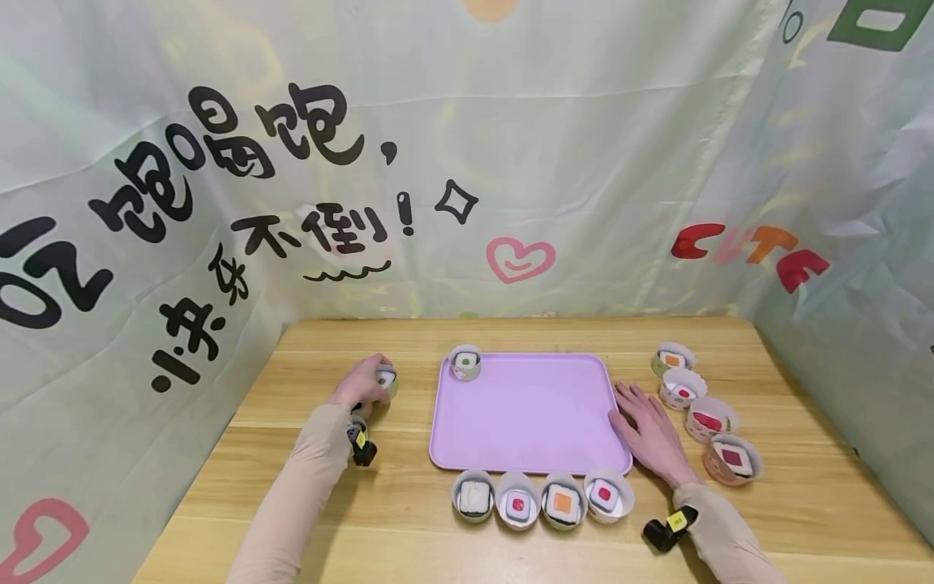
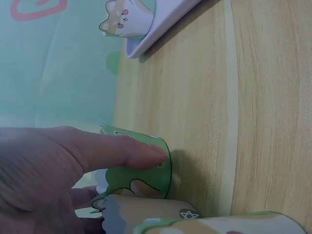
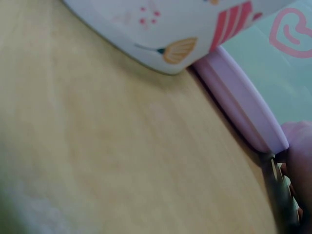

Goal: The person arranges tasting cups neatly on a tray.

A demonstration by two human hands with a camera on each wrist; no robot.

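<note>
Nearest us, at lower centre of the frame, we saw a row of four round, pale paper cups (image 1: pixel 563 526) along the front edge of a rectangular lilac plastic tray (image 1: pixel 525 418). Right of centre, the right hand (image 1: pixel 652 430) lay with fingers extended against the tray's right edge. Four patterned paper cups (image 1: pixel 718 405) lined the light wooden table (image 1: pixel 409 527) at right. Left of centre, the left hand (image 1: pixel 362 383) gripped a green patterned paper cup (image 2: pixel 127 176), thumb along its wall; whether its base touched wood, we couldn't tell. Another greenish paper cup (image 1: pixel 467 375) stood in the tray's upper left corner. Behind hung a pale, black-lettered cloth (image 1: pixel 598 162).
</note>
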